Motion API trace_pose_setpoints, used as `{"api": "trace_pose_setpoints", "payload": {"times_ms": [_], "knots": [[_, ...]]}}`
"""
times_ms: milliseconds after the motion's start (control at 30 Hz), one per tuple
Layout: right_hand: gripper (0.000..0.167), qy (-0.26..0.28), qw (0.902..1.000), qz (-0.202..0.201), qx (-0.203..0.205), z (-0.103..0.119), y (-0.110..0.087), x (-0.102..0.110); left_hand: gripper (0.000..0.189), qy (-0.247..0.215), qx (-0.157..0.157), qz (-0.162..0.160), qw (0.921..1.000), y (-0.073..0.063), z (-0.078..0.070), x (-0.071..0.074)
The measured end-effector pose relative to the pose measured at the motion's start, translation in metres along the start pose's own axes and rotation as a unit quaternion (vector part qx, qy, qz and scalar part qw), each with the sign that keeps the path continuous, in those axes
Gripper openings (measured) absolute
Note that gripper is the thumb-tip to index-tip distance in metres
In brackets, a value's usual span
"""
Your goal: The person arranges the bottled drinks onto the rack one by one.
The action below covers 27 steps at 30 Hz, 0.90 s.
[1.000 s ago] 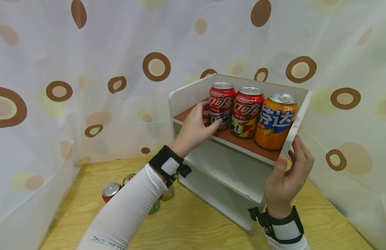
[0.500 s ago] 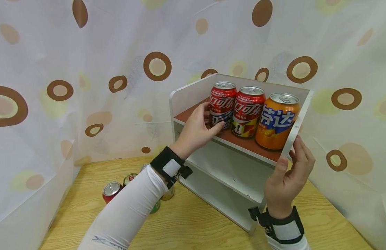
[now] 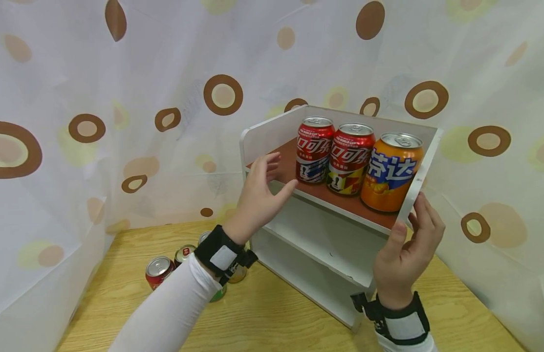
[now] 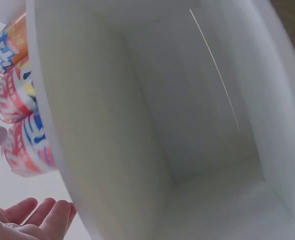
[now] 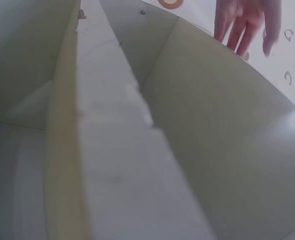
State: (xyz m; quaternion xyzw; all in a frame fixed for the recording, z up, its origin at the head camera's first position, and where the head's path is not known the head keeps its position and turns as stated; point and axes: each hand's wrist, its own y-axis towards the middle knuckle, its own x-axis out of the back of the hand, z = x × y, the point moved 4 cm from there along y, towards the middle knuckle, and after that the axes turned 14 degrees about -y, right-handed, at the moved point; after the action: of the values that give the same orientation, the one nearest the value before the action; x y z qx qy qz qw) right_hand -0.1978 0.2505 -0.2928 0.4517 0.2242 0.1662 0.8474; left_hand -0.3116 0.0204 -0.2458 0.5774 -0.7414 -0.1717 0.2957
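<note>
Two red cola cans, the left one (image 3: 315, 149) and the middle one (image 3: 350, 159), stand upright in a row with an orange soda can (image 3: 392, 171). They are on the brown top of a small white shelf unit (image 3: 307, 244). My left hand (image 3: 260, 195) is just left of the left cola can, its thumb and fingers spread and apart from it. The left wrist view shows the fingers (image 4: 37, 217) of this hand near the shelf's edge. My right hand (image 3: 405, 249) holds the unit's right side panel, thumb at the front and fingers along the outer side.
Several more cans, including a red can (image 3: 159, 271), stand on the wooden table (image 3: 272, 313) left of the unit, partly behind my left forearm. Below the top are two white compartments (image 3: 315, 239). A patterned sheet (image 3: 175, 58) hangs behind.
My left hand has let go of the left cola can and drawn back to the left. The can stays on the top. My right hand keeps its place on the side panel.
</note>
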Motion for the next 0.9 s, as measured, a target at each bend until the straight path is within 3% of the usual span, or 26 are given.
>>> {"api": "trace_pose_setpoints", "payload": {"times_ms": [200, 333, 533, 700, 900], "knots": [[0.070, -0.004, 1.0000, 0.000, 0.002, 0.001, -0.001, 0.000, 0.060, 0.057, -0.023, 0.007, 0.9981, -0.032, 0.009, 0.033], [0.069, -0.005, 1.0000, -0.003, 0.006, 0.002, 0.000, 0.000, 0.055, 0.090, -0.009, 0.001, 0.9959, -0.051, 0.016, 0.059], [0.070, -0.005, 0.9999, -0.009, 0.004, 0.004, 0.002, 0.000, 0.048, 0.128, 0.050, -0.028, 0.9901, -0.081, 0.035, 0.094], [0.069, -0.005, 0.9999, -0.012, 0.002, 0.005, 0.002, 0.000, 0.040, 0.155, 0.095, -0.047, 0.9823, -0.111, 0.052, 0.114], [0.069, 0.000, 1.0000, -0.009, 0.001, 0.007, 0.001, -0.001, 0.041, 0.183, 0.189, -0.072, 0.9621, -0.149, 0.067, 0.128]]}}
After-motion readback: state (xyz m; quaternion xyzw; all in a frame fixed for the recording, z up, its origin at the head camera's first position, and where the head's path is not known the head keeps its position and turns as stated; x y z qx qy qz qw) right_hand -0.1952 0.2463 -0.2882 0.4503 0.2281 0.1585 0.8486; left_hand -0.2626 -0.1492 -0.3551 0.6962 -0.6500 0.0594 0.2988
